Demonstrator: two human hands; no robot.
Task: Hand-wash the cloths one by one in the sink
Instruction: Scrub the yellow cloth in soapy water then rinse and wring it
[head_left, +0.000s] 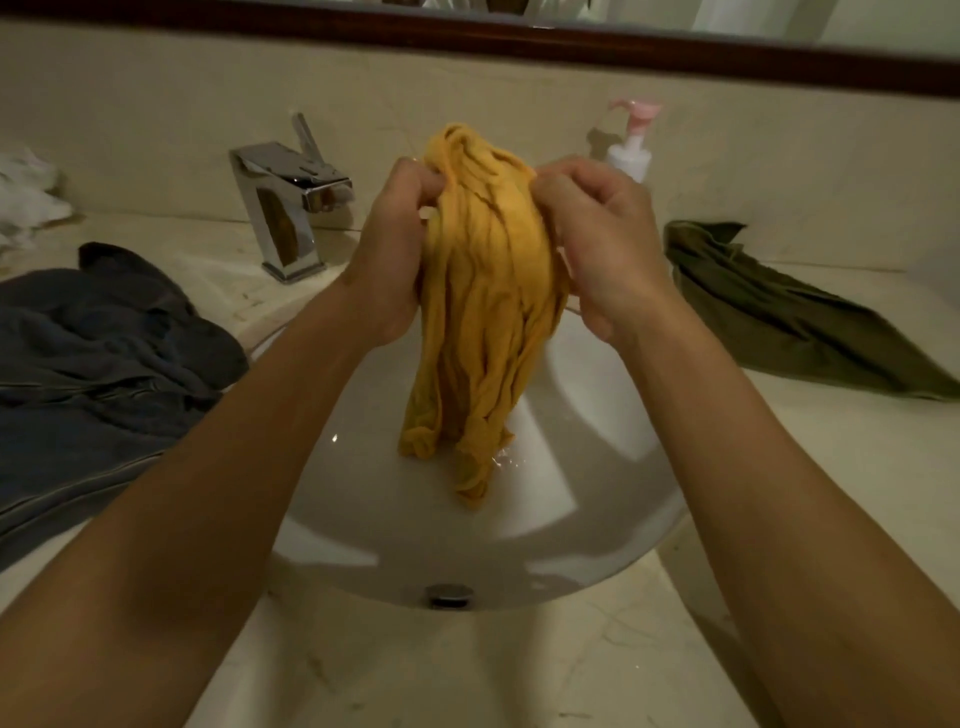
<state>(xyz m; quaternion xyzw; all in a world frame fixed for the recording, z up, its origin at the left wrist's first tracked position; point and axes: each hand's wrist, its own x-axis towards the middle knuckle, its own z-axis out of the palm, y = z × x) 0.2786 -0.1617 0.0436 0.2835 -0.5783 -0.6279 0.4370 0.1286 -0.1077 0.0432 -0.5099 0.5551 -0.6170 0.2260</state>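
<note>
Counter (467, 675): pale marble, nearest edge at the bottom of the view; sink (597, 467): white round bowl set into it, with a metal-ringed opening (449, 595) in the near wall and a few water drops on the floor; two bare forearms reach in over the bowl from either side; yellow cloth (488, 312): bunched lengthwise into folds, held upright over the middle of the sink, lower end touching the bowl floor, upper end rising above the hands; left hand (395, 249): fingers curled, gripping the cloth's upper part from the left; right hand (597, 244): fingers curled, pinching the same upper part from the right, level with the other; grey cloth (104, 353): crumpled on the counter left of the sink; green cloth (779, 312): lying on the counter to the right; tap (288, 202): chrome, square, behind the bowl at left; pump bottle (631, 145): white with pink head, against the back wall behind the right hand; white cloth (26, 192): heaped at the far left; mirror frame (519, 47): dark wood, along the top.
</note>
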